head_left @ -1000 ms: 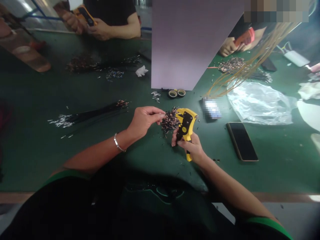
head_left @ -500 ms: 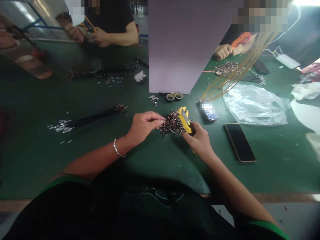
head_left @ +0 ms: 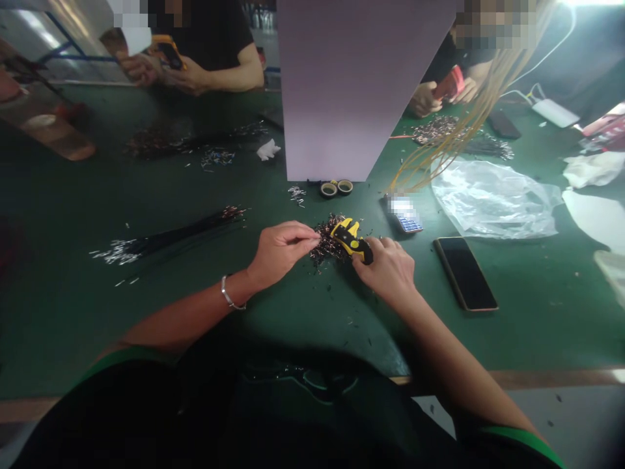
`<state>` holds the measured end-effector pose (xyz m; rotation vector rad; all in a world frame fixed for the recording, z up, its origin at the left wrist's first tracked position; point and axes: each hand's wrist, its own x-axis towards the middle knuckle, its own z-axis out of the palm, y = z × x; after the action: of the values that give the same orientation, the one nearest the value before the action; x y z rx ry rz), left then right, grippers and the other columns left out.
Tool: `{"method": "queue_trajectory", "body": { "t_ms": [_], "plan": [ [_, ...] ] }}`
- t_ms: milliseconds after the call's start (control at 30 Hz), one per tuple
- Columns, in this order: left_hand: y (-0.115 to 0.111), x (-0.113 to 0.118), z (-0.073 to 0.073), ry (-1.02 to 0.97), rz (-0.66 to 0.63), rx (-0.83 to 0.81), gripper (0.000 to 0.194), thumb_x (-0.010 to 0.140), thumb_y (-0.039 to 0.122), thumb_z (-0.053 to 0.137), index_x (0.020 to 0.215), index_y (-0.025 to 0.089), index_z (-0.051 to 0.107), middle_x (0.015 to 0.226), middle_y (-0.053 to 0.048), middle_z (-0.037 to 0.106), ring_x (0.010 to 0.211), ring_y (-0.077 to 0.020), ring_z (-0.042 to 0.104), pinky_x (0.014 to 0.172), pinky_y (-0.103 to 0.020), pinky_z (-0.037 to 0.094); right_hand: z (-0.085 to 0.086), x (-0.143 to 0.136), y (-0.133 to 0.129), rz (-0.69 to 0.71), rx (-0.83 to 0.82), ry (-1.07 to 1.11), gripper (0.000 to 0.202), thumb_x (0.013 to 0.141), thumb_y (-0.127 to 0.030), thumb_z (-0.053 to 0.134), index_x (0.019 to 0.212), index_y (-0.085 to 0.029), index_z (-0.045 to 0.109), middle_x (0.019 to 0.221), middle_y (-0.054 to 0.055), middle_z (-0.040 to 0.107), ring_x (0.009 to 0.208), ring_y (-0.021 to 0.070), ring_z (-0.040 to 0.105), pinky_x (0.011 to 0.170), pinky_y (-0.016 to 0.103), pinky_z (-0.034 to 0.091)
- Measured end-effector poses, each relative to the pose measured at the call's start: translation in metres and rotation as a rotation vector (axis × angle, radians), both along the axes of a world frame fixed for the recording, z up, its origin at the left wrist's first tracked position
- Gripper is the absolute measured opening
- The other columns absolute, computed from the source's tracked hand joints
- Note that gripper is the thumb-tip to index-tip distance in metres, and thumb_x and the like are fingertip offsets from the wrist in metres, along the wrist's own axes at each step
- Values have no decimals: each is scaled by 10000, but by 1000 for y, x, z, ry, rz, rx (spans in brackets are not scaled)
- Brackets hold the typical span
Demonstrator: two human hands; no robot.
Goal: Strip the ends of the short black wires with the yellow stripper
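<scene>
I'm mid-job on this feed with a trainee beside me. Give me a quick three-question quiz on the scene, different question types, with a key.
1. Multiple choice: what is in the right hand? A) a phone; B) a yellow and black hand tool; C) a tape roll.
2. True or false: the clear plastic bag lies right of the near bundle of black wires in the picture.
3. Open: how is the left hand posed, and beside what?

Key:
1. B.
2. True.
3. Pinched, at the left edge of the pile of short wire pieces; whether it grips a wire is too small to tell.
</scene>
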<state>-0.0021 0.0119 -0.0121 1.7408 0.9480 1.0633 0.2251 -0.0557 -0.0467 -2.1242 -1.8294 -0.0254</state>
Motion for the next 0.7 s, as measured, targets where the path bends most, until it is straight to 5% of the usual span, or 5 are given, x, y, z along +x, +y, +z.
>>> {"method": "queue_trajectory", "body": {
  "t_ms": [267, 467, 700],
  "plan": [
    [-10, 4, 5, 114, -76, 109, 66, 797, 220, 725, 767, 245, 778, 875, -45, 776, 811, -162, 702, 821, -314, 570, 16, -17, -13, 383, 263, 519, 228, 884, -284, 586, 1083, -214, 674, 976, 95, 757, 914, 241, 704, 879, 416, 547],
    [-16, 6, 7, 120, -139, 89, 83, 799, 219, 718, 781, 267, 784, 877, -36, 778, 821, -164, 705, 835, -318, 567, 17, -24, -17, 427, 254, 558, 180, 912, -262, 549, 908, -226, 725, 850, 86, 759, 775, 226, 708, 727, 380, 566],
    [-9, 6, 0, -42, -131, -247, 38, 750, 235, 749, 763, 205, 768, 699, -17, 717, 578, -105, 611, 612, -254, 529, 18, -19, -18, 458, 299, 583, 156, 891, -222, 563, 807, -228, 694, 754, 65, 735, 699, 218, 683, 710, 383, 549]
  ]
}}
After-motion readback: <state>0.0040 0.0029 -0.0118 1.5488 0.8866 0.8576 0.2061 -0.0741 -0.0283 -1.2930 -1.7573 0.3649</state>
